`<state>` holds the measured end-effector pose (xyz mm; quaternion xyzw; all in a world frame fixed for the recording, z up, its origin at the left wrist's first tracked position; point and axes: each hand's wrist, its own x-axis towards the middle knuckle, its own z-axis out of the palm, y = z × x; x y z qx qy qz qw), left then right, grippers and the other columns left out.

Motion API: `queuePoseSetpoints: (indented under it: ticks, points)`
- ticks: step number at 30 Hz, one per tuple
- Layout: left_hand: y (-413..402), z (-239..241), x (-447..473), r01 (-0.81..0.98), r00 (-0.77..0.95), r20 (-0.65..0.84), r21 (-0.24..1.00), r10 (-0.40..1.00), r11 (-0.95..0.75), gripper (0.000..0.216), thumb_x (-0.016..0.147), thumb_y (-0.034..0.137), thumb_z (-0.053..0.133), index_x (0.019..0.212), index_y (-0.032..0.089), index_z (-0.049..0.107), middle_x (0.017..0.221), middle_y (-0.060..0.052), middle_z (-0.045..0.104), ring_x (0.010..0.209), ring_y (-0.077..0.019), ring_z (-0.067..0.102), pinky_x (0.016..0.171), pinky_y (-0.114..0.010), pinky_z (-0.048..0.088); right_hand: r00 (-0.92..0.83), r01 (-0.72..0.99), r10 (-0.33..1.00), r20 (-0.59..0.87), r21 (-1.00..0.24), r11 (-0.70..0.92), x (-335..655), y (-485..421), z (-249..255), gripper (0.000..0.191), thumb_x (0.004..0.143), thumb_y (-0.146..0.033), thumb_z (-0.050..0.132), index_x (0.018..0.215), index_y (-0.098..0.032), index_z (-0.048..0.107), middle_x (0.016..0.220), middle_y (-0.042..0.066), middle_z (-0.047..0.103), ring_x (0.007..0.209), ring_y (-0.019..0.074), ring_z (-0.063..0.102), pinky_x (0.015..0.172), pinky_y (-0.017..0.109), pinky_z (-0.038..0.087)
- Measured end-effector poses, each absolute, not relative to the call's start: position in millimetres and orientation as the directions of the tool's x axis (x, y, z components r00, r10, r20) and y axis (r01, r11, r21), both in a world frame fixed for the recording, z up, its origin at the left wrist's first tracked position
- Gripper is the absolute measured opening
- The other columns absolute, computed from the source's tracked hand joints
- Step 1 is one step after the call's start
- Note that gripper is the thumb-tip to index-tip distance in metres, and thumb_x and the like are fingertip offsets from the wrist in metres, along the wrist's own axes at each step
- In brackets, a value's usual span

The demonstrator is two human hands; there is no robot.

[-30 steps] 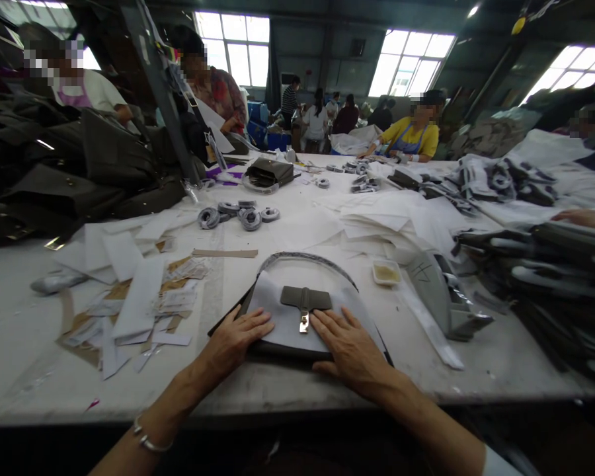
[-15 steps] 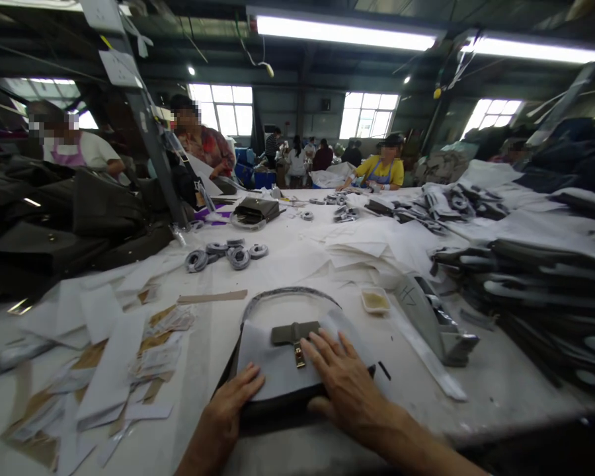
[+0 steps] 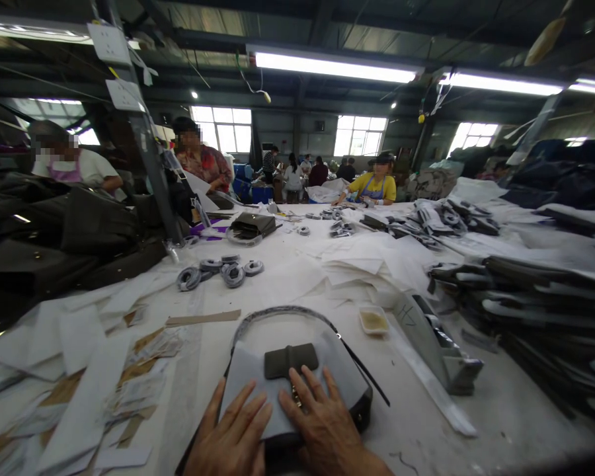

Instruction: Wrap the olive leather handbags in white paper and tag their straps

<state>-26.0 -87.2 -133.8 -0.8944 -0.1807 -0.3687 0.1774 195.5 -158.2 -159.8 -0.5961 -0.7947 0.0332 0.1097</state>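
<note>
A dark grey handbag (image 3: 350,387) lies flat on the table's near edge, its front covered by a white sheet with the dark flap tab (image 3: 290,359) showing. Its wrapped handle (image 3: 277,312) arches away from me. My left hand (image 3: 235,436) lies flat on the white sheet at the bag's lower left, fingers spread. Beside it my right hand (image 3: 320,430) rests flat on the bag, fingers stretched toward the metal clasp under the tab. Neither hand holds anything.
White paper strips and cardboard scraps (image 3: 104,370) lie at left. Grey tape rolls (image 3: 221,271) sit further back. A small dish (image 3: 373,320) and a grey tape dispenser (image 3: 434,344) stand right. Dark bags are stacked at right (image 3: 540,311) and left (image 3: 64,244). Other people work at the far side.
My view has tilted up, so the bag and hands sit lower in the picture. Both hands have drawn closer together on the bag's front, the right hand moving toward the clasp.
</note>
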Motion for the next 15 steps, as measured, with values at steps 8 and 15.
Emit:
queuePoseSetpoints:
  ticks: [8, 15]
  points:
    - [-90.7, -191.5, 4.1, 0.492, 0.754, 0.632, -0.360, 0.181, -0.793, 0.049, 0.085, 0.006, 0.041, 0.130, 0.016, 0.056, 0.131, -0.006, 0.063, 0.127, -0.0159, 0.051, 0.124, -0.038, 0.010, -0.293, 0.949, 0.920, 0.262, -0.041, 0.313, 211.2, -174.5, -135.5, 0.079, 0.084, -0.034, 0.065, 0.152, -0.022, 0.026, 0.153, 0.012, 0.039, 0.138, 0.0328, 0.037, 0.119, 0.053, 0.017]
    - [-90.3, -198.5, 4.3, 0.497, 0.720, 0.667, -0.302, 0.193, -0.813, 0.058, 0.087, 0.009, 0.045, 0.141, 0.033, 0.047, 0.128, -0.003, 0.065, 0.116, -0.0184, 0.061, 0.123, -0.043, 0.010, -0.247, 0.969, 0.888, 0.389, 0.088, 0.231, 232.4, -187.2, -152.1, 0.058, 0.087, -0.033, 0.060, 0.141, -0.018, 0.046, 0.144, 0.011, 0.051, 0.136, 0.0303, 0.042, 0.122, 0.046, -0.001]
